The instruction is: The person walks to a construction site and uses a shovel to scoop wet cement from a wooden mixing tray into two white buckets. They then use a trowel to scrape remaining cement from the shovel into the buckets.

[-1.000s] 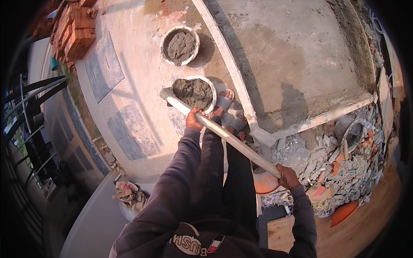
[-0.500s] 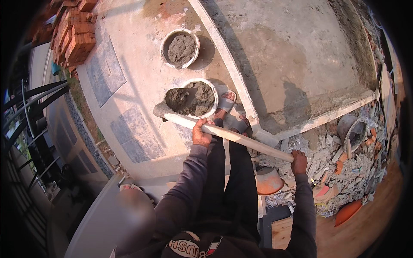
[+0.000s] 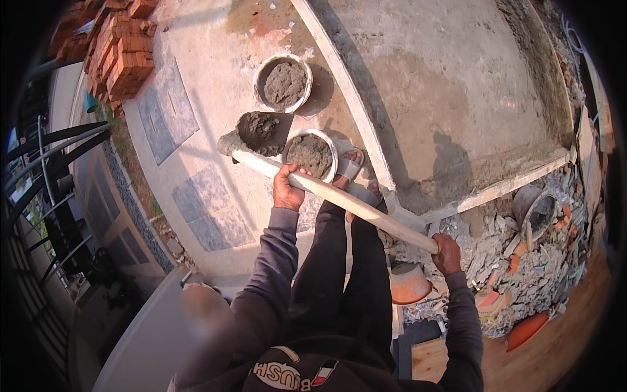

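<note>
A hoe (image 3: 353, 204) with a long pale wooden handle lies slantwise in front of me. My left hand (image 3: 288, 187) is wrapped round the handle not far from the head, and my right hand (image 3: 447, 255) grips its far right end. Wet grey mortar (image 3: 259, 130) sits on the hoe's blade, which is up beside the nearer bucket (image 3: 336, 155). That bucket is full of mortar, and the blade overlaps its left rim in view; whether they touch I cannot tell. Just beyond stands a second bucket (image 3: 258, 77), also filled with mortar.
Stacked red bricks (image 3: 130, 65) stand at the far left. A low concrete curb (image 3: 349, 91) borders a wet cement slab (image 3: 418, 85) on the right. Nearer right lie broken rubble (image 3: 503, 261), a tipped bucket (image 3: 537, 210) and orange basins (image 3: 409, 284). My sandalled feet are beside the nearer bucket.
The hoe's blade with its mortar has moved up and left from over the nearer bucket, showing more of the mortar inside. Both hands have shifted slightly left with the handle.
</note>
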The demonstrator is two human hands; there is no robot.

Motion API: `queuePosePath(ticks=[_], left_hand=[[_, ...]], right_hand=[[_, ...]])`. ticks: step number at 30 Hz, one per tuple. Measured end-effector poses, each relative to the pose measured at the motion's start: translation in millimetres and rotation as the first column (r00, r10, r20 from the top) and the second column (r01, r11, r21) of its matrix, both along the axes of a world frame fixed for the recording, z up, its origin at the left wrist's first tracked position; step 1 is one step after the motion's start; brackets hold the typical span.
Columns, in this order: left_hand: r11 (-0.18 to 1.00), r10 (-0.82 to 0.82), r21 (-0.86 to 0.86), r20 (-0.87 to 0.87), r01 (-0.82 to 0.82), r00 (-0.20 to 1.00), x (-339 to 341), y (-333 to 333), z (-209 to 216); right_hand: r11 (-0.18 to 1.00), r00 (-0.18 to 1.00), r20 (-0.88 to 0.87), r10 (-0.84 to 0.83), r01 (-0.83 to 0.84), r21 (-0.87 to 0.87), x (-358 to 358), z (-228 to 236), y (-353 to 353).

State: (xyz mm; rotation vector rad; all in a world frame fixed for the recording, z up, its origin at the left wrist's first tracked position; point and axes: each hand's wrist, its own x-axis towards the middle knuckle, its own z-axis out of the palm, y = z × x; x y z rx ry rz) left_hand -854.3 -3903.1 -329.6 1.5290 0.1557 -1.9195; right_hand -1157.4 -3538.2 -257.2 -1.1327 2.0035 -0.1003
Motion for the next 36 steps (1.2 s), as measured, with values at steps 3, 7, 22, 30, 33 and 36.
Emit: queuePosePath(ticks=[3, 7, 22, 30, 33, 36], left_hand=[[0.996, -0.021, -0.088, 0.067, 0.027, 0.998, -4, -54, -9], [0.988, -0.059, -0.142, 0.020, 0.061, 0.998, -22, -118, -21], [0.954, -0.270, -0.089, 0.152, 0.285, 0.951, -41, -140, -126], [0.929, -0.307, -0.159, 0.168, 0.334, 0.937, 17, -161, -82], [0.911, -0.360, -0.175, 0.098, 0.372, 0.928, 35, -171, -68], [0.915, -0.381, -0.127, 0.037, 0.383, 0.924, 38, -170, -56]], right_hand=[[0.995, 0.999, -0.019, -0.044, 0.042, -0.091, 19, -6, -37], [0.984, 0.994, -0.067, -0.089, 0.077, -0.161, 31, -17, -85], [0.992, 0.978, -0.170, -0.121, 0.116, -0.040, 56, -49, -107], [0.826, 0.830, 0.354, -0.432, 0.521, -0.214, -10, -3, -52], [0.741, 0.724, -0.157, -0.672, 0.652, -0.164, -90, -7, 32], [0.751, 0.562, -0.559, -0.609, 0.635, -0.180, -165, -17, 133]])
